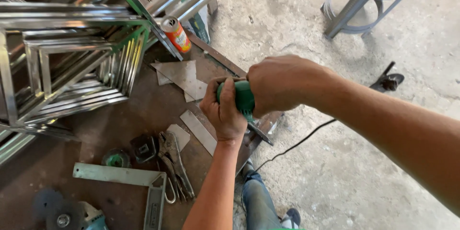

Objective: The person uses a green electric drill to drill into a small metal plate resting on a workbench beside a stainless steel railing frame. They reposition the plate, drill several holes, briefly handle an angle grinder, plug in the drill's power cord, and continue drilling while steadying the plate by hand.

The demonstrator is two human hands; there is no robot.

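1. At the far left, stacked frames of shiny steel tube (pixel 62 62) rest on the rusty worktable (pixel 124 120), and an orange drink can (pixel 176 33) stands at their right corner.
2. Near the front edge lie a second grinder with a dark disc (pixel 64 213), a steel try square (pixel 139 182), locking pliers (pixel 175 163) and a tape measure (pixel 145 148).
3. In the middle, thin sheet-metal offcuts (pixel 184 77) lie loose on the table.
4. The left hand (pixel 225 112) is wrapped tight around the green angle grinder (pixel 242 98) at the table's right edge.
5. The right hand (pixel 282 84) covers the grinder's top, fingers closed over it.
6. Its black cable (pixel 297 144) runs down to the concrete floor (pixel 359 172), near the person's leg; I think it could snag and pull the tool.
7. The bare hands sit close to the disc side, so a slip could cut them.
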